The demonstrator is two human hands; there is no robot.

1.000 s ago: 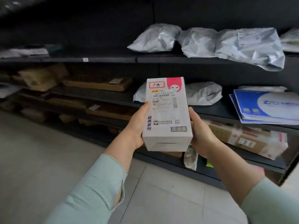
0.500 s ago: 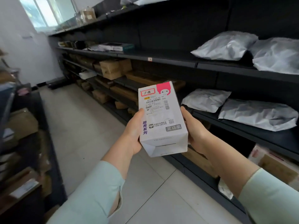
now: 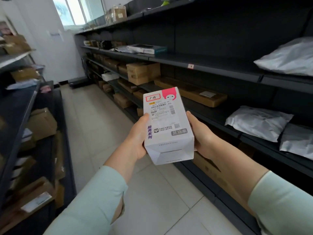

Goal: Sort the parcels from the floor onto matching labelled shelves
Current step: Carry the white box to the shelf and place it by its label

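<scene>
The left hand (image 3: 138, 138) and right hand (image 3: 201, 138) hold the white box (image 3: 166, 129) up over the aisle floor (image 3: 94, 133), fingers (image 3: 145, 117) curled round its sides, label (image 3: 159, 107) facing upward, likely for matching against the shelf tags (image 3: 190, 66).

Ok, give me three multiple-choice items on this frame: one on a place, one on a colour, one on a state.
1. Where is the white box?
A. on a shelf
B. held in mid-air over the tiled floor
C. inside a carton

2. What colour is the corner patch on the box's face?
A. blue
B. green
C. pink

3. What is the left hand doing?
A. gripping the box's side
B. hanging idle
C. pressing on a shelf

Answers:
1 B, the left hand and right hand hold it up between them.
2 C, the patch beside the red-framed label is pink.
3 A, its thumb lies on the front face and its palm hugs the side.
</scene>
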